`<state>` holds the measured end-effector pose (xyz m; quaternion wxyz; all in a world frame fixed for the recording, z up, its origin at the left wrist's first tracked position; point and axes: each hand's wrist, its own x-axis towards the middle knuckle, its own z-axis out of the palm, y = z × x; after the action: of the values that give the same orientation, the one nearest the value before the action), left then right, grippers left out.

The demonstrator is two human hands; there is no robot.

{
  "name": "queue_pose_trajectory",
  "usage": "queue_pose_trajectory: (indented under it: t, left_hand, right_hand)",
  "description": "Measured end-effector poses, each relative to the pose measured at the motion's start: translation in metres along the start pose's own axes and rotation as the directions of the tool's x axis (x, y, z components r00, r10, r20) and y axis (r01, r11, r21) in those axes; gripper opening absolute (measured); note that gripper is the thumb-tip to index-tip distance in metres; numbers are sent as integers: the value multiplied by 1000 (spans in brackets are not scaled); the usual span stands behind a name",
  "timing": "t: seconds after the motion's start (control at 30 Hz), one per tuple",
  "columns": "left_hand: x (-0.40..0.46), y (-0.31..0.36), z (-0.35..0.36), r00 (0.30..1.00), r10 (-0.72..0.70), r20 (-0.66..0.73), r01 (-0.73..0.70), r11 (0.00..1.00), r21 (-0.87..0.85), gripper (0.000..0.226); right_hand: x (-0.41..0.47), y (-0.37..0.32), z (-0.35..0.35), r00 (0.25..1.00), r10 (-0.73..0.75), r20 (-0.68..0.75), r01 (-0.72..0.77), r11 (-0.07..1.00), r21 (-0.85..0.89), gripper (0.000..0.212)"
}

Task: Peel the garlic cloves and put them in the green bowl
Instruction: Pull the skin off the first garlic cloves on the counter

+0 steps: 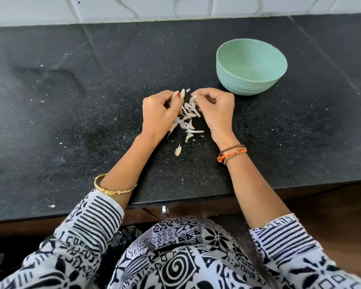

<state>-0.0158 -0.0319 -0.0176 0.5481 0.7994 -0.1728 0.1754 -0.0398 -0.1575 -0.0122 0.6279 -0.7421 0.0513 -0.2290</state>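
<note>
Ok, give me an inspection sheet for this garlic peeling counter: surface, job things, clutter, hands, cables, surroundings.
Surface: black speckled countertop, dusted with pale flecks.
Job's things: green bowl upright, to the right beyond the hands, no cloves visible inside; garlic clove pinched at the fingertips.
Clutter: garlic skins heaped between the wrists; one stray piece nearer the edge.
Hands: left hand grips the clove; right hand pinches a strip of skin.
Cables: nothing seen.
Surroundings: white tiled wall behind; dark cabinet front below.

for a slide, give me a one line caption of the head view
Two hands, left hand and right hand, peel garlic over skins on a black counter beside a green bowl.
</note>
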Motion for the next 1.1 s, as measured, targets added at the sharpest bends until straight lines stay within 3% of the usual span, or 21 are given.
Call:
queue_pose_trajectory:
  t: [0.2, 0.33, 0.43, 0.57, 0.67, 0.73, 0.83, 0.93, 1.1]
  left_hand:
    - [3, 2, -7, 994, -98, 57, 102, 992, -70, 24]
    - [5, 0, -9, 994, -94, 54, 97, 994, -51, 19]
    - [7, -3, -12, 995, -43, 90, 43, 999, 2, 18]
    - [5, 0, -13, 986, 25, 168, -36, 997, 62, 22]
    - [4, 2, -12, 993, 6, 114, -14, 997, 74, 30]
    - [5, -1, -14, 996, 7, 84, -13, 998, 62, 24]
    - [5, -2, -16, 992, 10, 129, -17, 998, 56, 24]
    - [3, -1, -15, 988, 47, 146, -59, 995, 79, 24]
    - [6, -7, -21, 993, -26, 113, 12, 991, 130, 24]
  right_hand:
    - [-2, -2, 1, 1000, -31, 4, 31, 999, -22, 17]
    - [4, -4, -4, 996, 70, -48, -67, 995, 77, 20]
    - [0, -8, -4, 994, 78, 78, -89, 985, 145, 10]
    - [-1, -6, -3, 991, -34, 126, 27, 998, 53, 16]
    - [2, -2, -3, 998, -30, 61, 29, 999, 19, 15]
    - [1, 0, -4, 999, -47, 5, 47, 999, 11, 8]
    - [0, 3, -5, 997, -64, -52, 63, 998, -20, 6]
    - [1, 5, -6, 997, -68, -36, 66, 996, -62, 7]
    - [-4, 3, -6, 998, -48, -28, 45, 994, -100, 11]
